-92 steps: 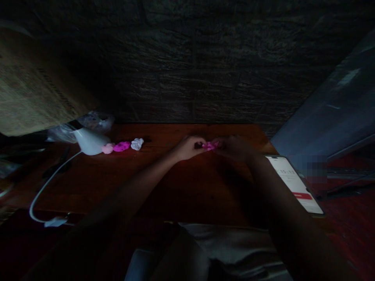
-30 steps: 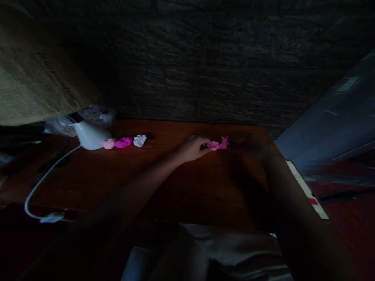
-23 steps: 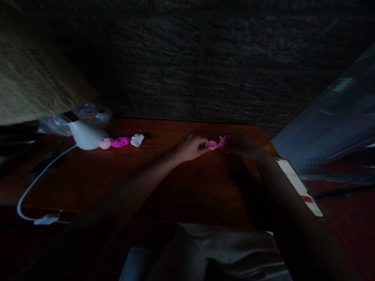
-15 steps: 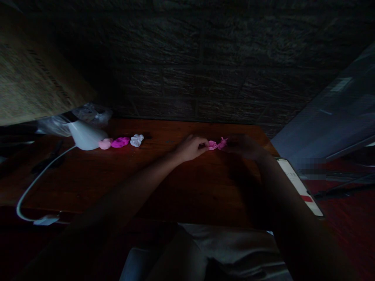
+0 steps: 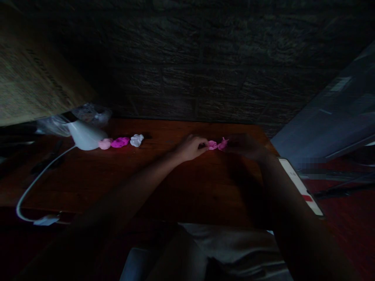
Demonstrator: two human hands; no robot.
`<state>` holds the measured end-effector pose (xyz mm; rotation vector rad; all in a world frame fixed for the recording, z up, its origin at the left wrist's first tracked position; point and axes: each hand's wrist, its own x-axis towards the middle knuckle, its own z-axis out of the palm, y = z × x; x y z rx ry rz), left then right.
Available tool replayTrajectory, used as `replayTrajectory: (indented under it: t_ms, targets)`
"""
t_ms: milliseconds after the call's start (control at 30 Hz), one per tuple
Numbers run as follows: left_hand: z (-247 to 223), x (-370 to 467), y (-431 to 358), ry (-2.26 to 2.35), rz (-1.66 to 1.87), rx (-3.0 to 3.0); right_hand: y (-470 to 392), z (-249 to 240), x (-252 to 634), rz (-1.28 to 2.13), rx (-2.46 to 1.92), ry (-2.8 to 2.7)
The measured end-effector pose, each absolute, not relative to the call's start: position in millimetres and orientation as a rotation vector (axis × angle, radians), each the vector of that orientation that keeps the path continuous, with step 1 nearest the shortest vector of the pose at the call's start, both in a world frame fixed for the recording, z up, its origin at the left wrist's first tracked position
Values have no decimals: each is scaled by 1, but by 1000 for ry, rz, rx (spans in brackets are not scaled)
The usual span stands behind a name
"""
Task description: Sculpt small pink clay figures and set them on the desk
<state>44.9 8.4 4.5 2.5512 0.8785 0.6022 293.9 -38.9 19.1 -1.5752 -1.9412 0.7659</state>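
Head view of a wooden table [image 5: 175, 187] set against a dark stone wall [image 5: 205, 70]. The left hand [image 5: 191, 147] and the right hand [image 5: 244, 146] meet near the table's far edge, each pinching one end of a small pink piece [image 5: 216, 144] held between them just above the table. The left hand's fingertips close on the paler end of the piece; the right hand's fingers close on the deeper pink end, though that hand lies in shadow and its grip shows only faintly. Both forearms run from the table's near edge toward the piece.

Left of the piece, along the same far strip of the table, three lumps lie in a row: a white lump [image 5: 136, 140], a magenta lump [image 5: 120, 142] and a pale pink lump [image 5: 104, 144], the last one touching a white lamp base [image 5: 83, 135]. A white cord [image 5: 35, 183] curves from the base toward the table's near left corner. A cardboard box [image 5: 32, 86] stands behind the base. A phone [image 5: 301, 191] with a lit screen lies at the table's right edge, beside the right forearm.
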Motion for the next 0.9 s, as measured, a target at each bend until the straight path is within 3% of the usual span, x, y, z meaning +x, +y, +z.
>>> replayTrajectory:
  t_ms: [300,900]
  targets:
    - [1,43,11,852,633,2538,-39,21,294,913,-1549,-1842]
    - [-2,43,15,756,662,2566,-36,19,295,838,-1566,-1949]
